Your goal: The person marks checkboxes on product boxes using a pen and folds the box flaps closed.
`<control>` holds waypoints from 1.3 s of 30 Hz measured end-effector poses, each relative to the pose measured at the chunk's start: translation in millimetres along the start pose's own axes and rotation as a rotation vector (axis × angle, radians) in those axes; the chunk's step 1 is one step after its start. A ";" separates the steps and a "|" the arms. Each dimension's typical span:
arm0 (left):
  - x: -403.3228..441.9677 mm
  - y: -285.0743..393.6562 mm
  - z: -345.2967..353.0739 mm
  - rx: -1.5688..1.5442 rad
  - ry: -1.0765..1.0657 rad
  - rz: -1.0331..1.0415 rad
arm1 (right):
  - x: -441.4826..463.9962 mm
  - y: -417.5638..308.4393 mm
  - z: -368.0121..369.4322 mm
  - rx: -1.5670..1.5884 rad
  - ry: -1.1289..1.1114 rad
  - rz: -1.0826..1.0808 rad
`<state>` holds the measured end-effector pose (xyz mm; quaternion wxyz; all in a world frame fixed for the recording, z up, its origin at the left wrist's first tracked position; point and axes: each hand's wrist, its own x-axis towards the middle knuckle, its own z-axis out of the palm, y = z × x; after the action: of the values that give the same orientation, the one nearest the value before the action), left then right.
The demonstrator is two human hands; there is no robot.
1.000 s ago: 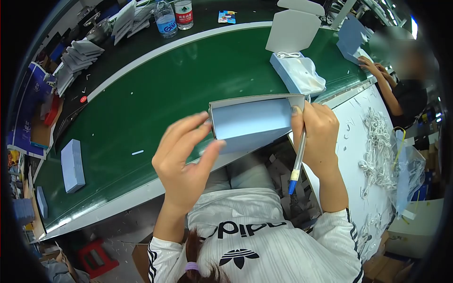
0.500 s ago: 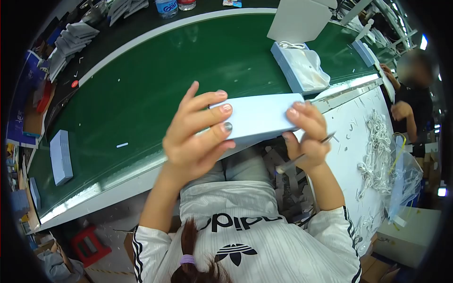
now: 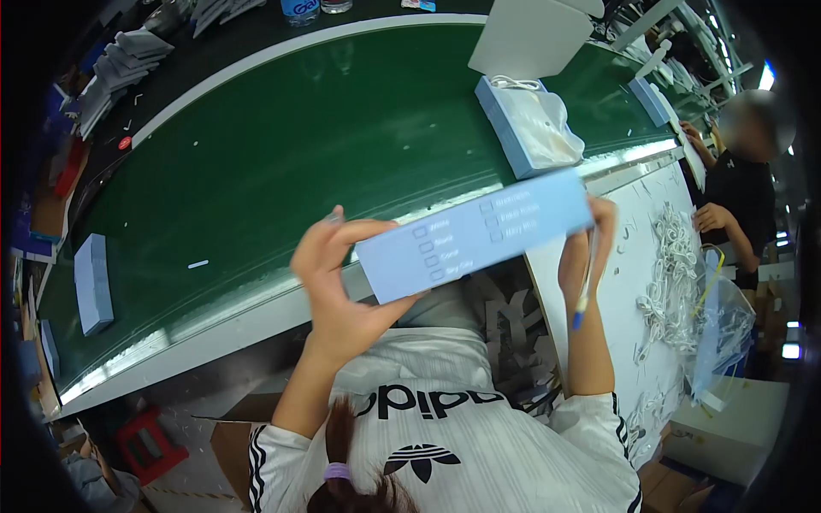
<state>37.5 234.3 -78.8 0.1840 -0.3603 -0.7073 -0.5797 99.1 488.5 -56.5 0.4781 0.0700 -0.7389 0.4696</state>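
Observation:
A light-blue box (image 3: 470,235) is held up in front of me, its side with printed checkboxes facing the camera. My left hand (image 3: 333,286) grips its left end, fingers over the top edge and thumb below. Around the right end is my right hand (image 3: 590,231), partly hidden by the box. A thin pen (image 3: 585,295), white with a blue tip, hangs down from the same hand. Beyond it on the green belt, an open blue box (image 3: 513,132) has its white lid raised and holds a white bag and a white cable.
More blue boxes lie on the green belt (image 3: 282,154), one at the left (image 3: 92,282) and one far right (image 3: 650,101). Coiled white cables (image 3: 671,274) cover part of the white side table (image 3: 616,325). A co-worker (image 3: 735,188) stands at the right.
The box has turned and tilted, so the printed checkbox side now shows. My right hand has shifted behind its right end, and the pen now points down.

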 end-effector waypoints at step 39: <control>-13.6 -5.9 6.3 -0.150 -0.167 -0.515 | 52.3 -31.4 53.1 0.027 -0.666 0.170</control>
<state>43.3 235.8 -93.8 -0.0556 -0.2280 -0.7433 -0.6264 54.6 448.9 -1.8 0.1688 0.1637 -0.8512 0.4691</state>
